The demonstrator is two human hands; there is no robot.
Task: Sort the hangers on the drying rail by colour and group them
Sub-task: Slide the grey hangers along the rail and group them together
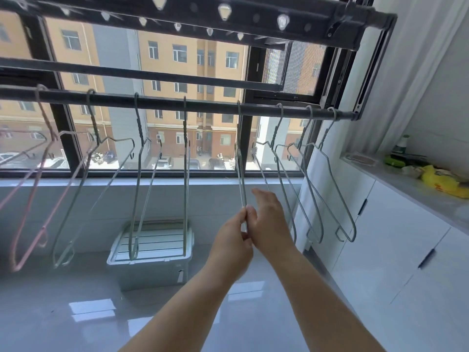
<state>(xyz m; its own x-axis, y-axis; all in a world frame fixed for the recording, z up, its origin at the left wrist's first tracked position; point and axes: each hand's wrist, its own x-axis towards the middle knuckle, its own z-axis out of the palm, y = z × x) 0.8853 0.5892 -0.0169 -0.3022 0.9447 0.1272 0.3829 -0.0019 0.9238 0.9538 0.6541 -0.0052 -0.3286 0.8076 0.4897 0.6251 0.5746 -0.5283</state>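
Note:
A dark drying rail (203, 104) crosses the window with several hangers on it. A pink hanger (38, 184) hangs at the far left. The others to its right are grey-green wire hangers, three of them close together near the rail's right end (312, 189). One grey-green hanger (240, 161) hangs edge-on at the middle right. My left hand (232, 240) pinches its lower end between thumb and fingers. My right hand (269, 219) lies beside the same hanger with its fingers straight, touching it at the thumb side.
A pale lidded plastic box (152, 260) stands on the glossy floor under the rail. White cabinets (396, 250) run along the right, their counter holding a yellow bag (439, 181) and a bottle (401, 146). A second rail and a clip bar sit above.

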